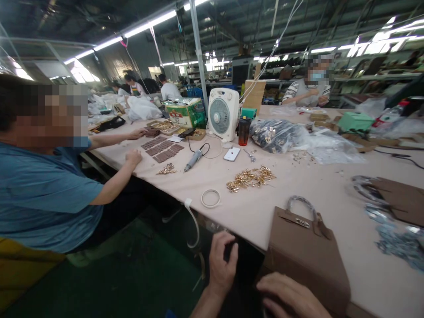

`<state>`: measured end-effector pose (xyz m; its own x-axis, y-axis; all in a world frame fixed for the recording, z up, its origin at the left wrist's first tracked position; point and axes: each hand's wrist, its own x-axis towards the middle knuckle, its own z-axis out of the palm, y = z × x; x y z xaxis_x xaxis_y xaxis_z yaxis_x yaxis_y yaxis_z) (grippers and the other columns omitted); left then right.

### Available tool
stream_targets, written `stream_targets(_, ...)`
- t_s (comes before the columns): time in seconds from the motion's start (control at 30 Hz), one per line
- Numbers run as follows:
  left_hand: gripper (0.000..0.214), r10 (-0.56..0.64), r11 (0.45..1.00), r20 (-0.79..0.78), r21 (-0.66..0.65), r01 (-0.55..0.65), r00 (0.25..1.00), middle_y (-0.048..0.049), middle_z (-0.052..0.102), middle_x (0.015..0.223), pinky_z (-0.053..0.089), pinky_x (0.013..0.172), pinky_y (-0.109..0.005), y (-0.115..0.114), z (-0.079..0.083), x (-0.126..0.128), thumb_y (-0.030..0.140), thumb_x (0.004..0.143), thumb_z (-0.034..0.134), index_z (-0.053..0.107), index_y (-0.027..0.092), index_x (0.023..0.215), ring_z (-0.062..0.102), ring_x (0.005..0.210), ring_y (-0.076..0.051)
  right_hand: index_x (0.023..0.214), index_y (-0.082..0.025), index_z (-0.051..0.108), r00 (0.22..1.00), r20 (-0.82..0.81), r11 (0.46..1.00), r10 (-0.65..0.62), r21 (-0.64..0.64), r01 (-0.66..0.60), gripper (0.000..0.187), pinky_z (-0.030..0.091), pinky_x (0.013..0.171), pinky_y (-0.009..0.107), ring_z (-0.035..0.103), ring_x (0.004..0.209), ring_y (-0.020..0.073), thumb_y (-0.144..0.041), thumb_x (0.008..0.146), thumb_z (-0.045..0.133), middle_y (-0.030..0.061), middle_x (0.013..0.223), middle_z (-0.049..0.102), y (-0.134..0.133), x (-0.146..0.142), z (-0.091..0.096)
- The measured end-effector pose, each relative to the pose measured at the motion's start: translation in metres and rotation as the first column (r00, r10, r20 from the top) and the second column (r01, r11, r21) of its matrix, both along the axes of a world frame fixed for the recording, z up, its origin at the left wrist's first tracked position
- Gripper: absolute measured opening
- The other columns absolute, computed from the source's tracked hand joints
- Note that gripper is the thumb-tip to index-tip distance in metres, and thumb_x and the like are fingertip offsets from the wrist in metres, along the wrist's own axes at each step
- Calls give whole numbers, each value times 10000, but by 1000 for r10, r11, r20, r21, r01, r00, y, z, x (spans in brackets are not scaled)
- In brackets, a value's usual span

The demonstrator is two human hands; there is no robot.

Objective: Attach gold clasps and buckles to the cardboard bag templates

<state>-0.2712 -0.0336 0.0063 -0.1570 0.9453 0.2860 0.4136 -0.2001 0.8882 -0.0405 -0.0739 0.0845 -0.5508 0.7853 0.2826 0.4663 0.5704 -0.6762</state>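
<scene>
A brown handbag [306, 251] with a wrapped handle and a gold clasp leans over the near edge of the long table [298, 190]. My left hand [221, 264] is below the table edge with its fingers curled around something dark that I cannot make out. My right hand [291, 298] lies at the bag's lower left corner, fingers bent, touching the bag. A heap of gold metal fittings [251, 178] lies on the table beyond the bag, with a white tape ring [210, 198] to its left.
A co-worker in a blue shirt [43, 194] sits at the left with hands near brown leather strips [162, 150] and a small power tool [194, 160]. A white fan [223, 113], dark cup [244, 130], phone [231, 154], plastic bags of hardware [278, 134] and another brown bag [397, 198] stand farther off.
</scene>
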Motion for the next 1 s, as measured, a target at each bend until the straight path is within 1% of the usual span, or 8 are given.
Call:
stream_targets(0.03,221,58,997,-40,56,-56,998,-127,671,1168,504,1087,-496,17,9,-9,347,957,597,706,265,1130,623,1181,-309,1252,-402,708,999,-37,999,-36,-10,36,344,636,890,234,779,976,197,-256,942,679,28,1104,797,9,-7,5)
stream_targets(0.1,270,93,990,-162,123,-73,982,-124,661,1236,465,1133,-508,52,24,-28,295,963,589,668,240,1215,587,1243,-301,1247,-334,708,989,-97,993,-108,-53,103,293,607,970,270,746,1072,203,-258,971,646,55,1185,768,33,-25,12)
stream_targets(0.23,414,12,990,-400,136,46,917,-132,626,1346,393,1200,-553,102,36,-60,141,916,568,603,195,1325,513,1352,-308,1293,-253,662,970,-163,979,-182,-120,163,327,571,1003,344,682,1129,211,-235,971,610,92,1271,703,100,-64,9)
stream_targets(0.37,518,-76,985,-493,99,143,867,-134,628,1358,418,1183,-560,120,33,-76,60,857,547,580,185,1359,505,1373,-315,1314,-185,644,956,-141,960,-258,-152,237,410,544,990,362,675,1072,212,-178,905,654,112,1257,698,162,-99,-11)
stream_targets(0.47,500,-121,980,-474,85,182,872,-133,642,1337,460,1148,-540,124,31,-81,66,859,551,578,189,1342,558,1319,-300,1286,-171,664,956,-79,949,-282,-172,266,413,533,951,339,687,1005,209,-154,874,682,104,1192,725,187,-121,-24)
stream_targets(0.57,429,-138,977,-463,81,197,875,-126,668,1289,495,1098,-517,126,32,-85,109,907,550,583,200,1325,607,1246,-289,1178,-183,710,946,-29,938,-323,-144,315,295,516,914,317,688,970,209,-170,884,692,92,1117,742,195,-136,-34)
stream_targets(0.7,310,-197,962,-507,68,266,840,-100,709,1219,520,1030,-465,132,36,-91,200,997,529,610,220,1295,649,1149,-269,1072,-198,730,924,4,918,-381,-120,379,154,492,880,302,686,940,208,-194,944,644,72,1013,753,196,-143,-41)
stream_targets(1.0,246,-254,937,-611,38,348,750,-63,701,1237,513,985,-382,138,38,-95,213,1029,541,706,282,1198,654,1124,-230,1044,-211,712,934,47,934,-354,-39,356,143,477,925,323,646,998,218,-185,993,582,73,1014,720,178,-136,-53)
